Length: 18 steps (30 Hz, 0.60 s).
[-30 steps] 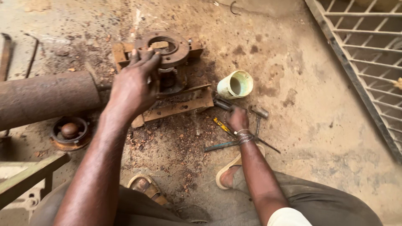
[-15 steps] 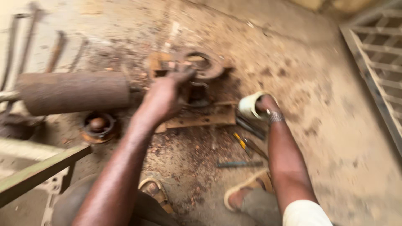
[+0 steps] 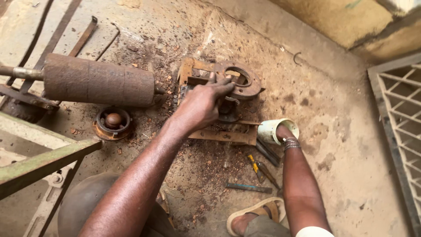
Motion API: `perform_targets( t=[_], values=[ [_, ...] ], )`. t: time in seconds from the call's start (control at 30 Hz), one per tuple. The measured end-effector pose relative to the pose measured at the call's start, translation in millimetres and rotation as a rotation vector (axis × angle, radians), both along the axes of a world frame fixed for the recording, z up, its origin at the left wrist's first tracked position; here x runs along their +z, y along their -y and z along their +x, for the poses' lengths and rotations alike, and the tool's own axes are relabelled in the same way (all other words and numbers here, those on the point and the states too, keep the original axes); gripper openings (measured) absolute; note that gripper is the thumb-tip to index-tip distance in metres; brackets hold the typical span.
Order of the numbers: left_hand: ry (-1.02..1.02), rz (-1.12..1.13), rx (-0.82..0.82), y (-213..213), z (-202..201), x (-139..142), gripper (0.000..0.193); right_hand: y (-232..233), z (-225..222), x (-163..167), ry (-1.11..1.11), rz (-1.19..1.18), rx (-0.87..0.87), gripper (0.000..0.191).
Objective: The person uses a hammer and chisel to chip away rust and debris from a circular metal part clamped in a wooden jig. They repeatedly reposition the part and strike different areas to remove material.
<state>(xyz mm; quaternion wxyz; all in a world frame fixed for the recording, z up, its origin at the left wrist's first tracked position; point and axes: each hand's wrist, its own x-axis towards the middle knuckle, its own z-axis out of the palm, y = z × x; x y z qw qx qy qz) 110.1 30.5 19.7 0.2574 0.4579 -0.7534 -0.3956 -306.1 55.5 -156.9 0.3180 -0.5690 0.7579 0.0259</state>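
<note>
While crouched over dirt floor [image 3: 342,145]: left hand [image 3: 199,105] on rusty metal part [image 3: 228,81], right hand [image 3: 280,131] in pale plastic cup [image 3: 274,130].

Left fingers [image 3: 221,83] spread apart, pressed flat on top of part w/ round ring opening, no closed grip. Part lying on floor just right of big rusty roller [image 3: 98,83], flat metal bar [image 3: 223,136] along its near edge. Right hand dipped inside cup, wrist w/ beaded bracelet [image 3: 290,143]; fingers hidden, can't tell if grip apart or together. Cup tilted on floor, touching right end of bar. Small tools [image 3: 261,169] scattered near right forearm, incl. yellow-handled one. Round bearing cup w/ ball [image 3: 112,122] below roller. Sandal [image 3: 254,213] at bottom, metal grate [image 3: 401,114] far right.
</note>
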Motion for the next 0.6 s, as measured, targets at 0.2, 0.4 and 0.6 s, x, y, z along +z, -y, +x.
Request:
perform_targets(
  t=[0.2, 0.4, 0.6],
  values=[
    [0.057, -0.020, -0.003, 1.0, 2.8, 0.7, 0.051, 9.4, 13.9, 2.3, -0.004, -0.019, 0.056, 0.036],
    [0.055, 0.029, -0.005, 0.2, 2.5, 4.1, 0.052, 8.3, -10.1, 43.7, 0.288, -0.009, -0.527, 0.032],
    [-0.008, 0.176, 0.009, -3.7, 2.9, 3.4, 0.050, 0.9, 55.4, 155.9, 0.952, -0.243, -0.624, 0.016]
  ],
)
